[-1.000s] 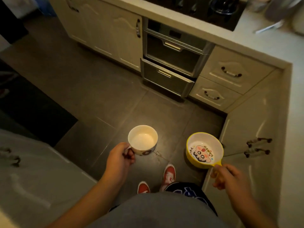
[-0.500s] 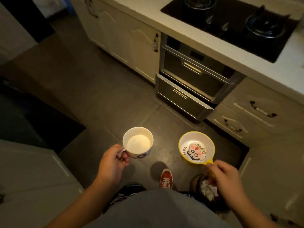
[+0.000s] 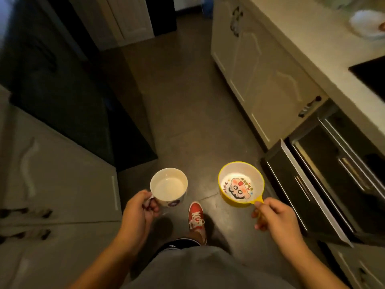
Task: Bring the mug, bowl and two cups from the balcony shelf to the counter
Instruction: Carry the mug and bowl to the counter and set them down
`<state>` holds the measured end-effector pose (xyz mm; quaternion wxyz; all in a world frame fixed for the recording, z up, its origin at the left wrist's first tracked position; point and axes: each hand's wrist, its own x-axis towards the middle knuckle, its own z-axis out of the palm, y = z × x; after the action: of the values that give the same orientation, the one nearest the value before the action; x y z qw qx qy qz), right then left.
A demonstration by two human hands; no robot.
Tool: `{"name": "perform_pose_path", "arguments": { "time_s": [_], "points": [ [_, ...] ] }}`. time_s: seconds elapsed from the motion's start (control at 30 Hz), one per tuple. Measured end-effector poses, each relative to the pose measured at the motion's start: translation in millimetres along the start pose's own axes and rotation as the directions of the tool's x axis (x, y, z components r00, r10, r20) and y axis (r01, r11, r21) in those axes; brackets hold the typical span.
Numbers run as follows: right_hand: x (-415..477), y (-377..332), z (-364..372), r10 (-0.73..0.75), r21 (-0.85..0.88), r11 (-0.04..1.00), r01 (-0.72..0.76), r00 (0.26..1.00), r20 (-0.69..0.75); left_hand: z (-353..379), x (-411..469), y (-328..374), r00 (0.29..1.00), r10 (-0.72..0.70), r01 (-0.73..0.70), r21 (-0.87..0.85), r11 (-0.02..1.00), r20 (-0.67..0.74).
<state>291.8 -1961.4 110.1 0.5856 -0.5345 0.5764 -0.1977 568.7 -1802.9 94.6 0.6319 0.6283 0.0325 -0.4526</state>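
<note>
Two pieces are in transit over the dark tiled floor [image 3: 187, 101]: a white mug [image 3: 169, 186] on the left and a yellow bowl [image 3: 241, 183] with a cartoon face printed inside, on the right. The left hand [image 3: 139, 213] has its fingers curled through and around the mug's handle, the mug upright and apparently empty. The right hand [image 3: 277, 221] pinches the bowl's short yellow tab handle [image 3: 259, 200] between thumb and fingers, the bowl hanging out beyond the fingertips and roughly level.

That pinch looks like the weaker hold: the whole bowl levers on one small tab, so a jolt could tip it down or twist it free onto the tiles. On the near right an oven drawer [image 3: 302, 184] stands open, jutting into the walkway beside the bowl; a swing of that arm or a careless step by the red shoe [image 3: 195, 215] could catch it. The pale counter [image 3: 312, 49] runs along the far right, not yet reached, and dim light makes its edge harder to judge. No cups are in view.
</note>
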Motion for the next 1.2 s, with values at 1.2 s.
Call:
{"name": "perform_pose_path", "arguments": {
  "time_s": [1.2],
  "points": [
    [509.9,-273.3,36.1,-0.027,-0.065,0.997,0.035,0.992,0.120,275.5,347.0,259.6,0.987,0.013,0.002,0.098,0.995,-0.160]
  ]
}}
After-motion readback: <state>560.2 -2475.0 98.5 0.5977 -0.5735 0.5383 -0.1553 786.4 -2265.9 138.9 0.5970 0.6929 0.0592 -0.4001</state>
